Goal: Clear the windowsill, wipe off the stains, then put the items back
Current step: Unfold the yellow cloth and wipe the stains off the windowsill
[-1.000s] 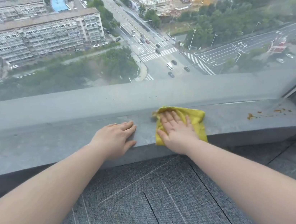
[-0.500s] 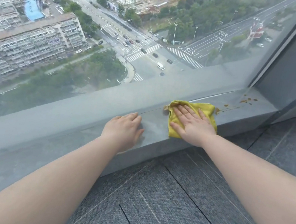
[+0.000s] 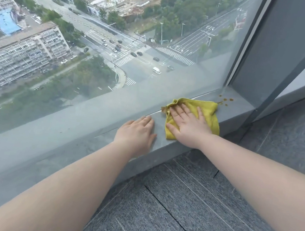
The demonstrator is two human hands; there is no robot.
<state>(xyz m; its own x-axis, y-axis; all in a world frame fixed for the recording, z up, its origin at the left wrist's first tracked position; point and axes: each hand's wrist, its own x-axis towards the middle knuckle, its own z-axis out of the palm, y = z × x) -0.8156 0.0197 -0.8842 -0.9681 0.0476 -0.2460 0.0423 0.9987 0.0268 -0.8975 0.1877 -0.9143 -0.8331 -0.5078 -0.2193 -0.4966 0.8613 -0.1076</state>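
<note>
Cloth (image 3: 209, 111) slid right along the windowsill (image 3: 242, 107), now touching the stains (image 3: 225, 100).
One yellow cloth, crumpled; right hand (image 3: 188, 125) flat pressing it, left hand (image 3: 137, 134) flat on sill, both holding nothing.

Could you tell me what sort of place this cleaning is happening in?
Probably an upper floor of a high-rise, perhaps an office: the big window looks far down on streets, above a grey stone windowsill and grey carpet tiles.

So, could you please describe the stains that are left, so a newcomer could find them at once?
Follow the grey windowsill to its far right end, where it meets the dark window frame. Just beyond the yellow cloth under the right hand lie the stains: small orange-brown spots, the only marks there.
</note>
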